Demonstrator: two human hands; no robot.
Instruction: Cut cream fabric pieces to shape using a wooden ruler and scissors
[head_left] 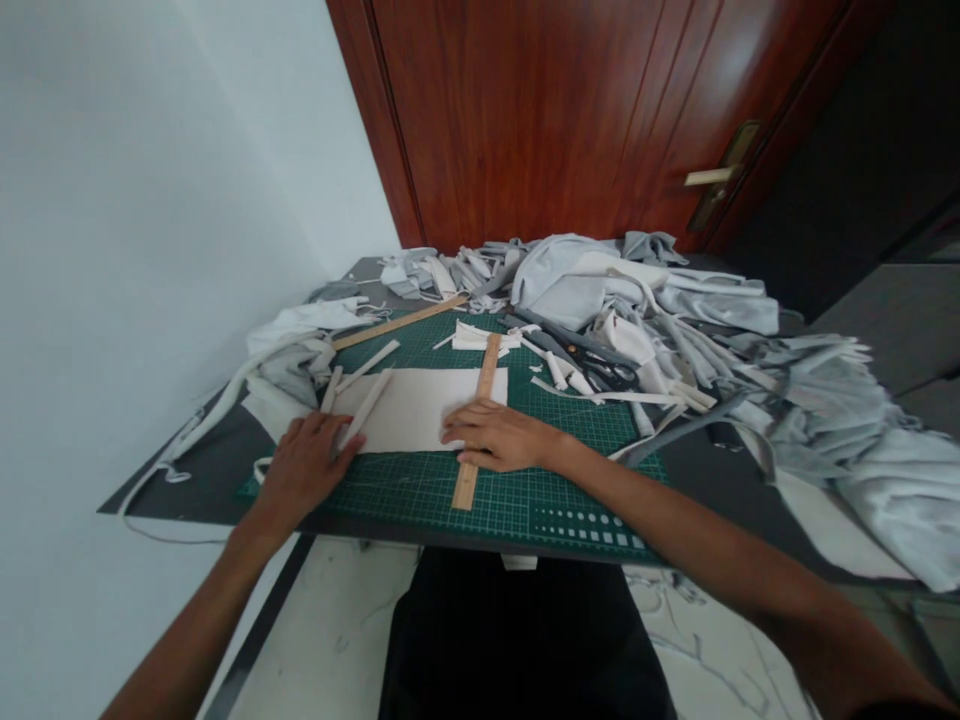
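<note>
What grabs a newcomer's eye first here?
The big heap of grey and white fabric scraps along the far and right side of the table stands out first. In front of it, on a green cutting mat, the right hand presses a wooden ruler across a pale fabric sheet, with the left hand flat at the sheet's near left corner. Behind it all rises a reddish-brown wooden door.

A pale plaster wall (pixel 150 300) rises left of the left hand (pixel 304 470), a reddish-brown wooden door (pixel 540 110) with a brass lever handle (pixel 709 176) stands beyond the right hand (pixel 499 437), and a white marbled floor (pixel 330 640) lies below both hands
</note>
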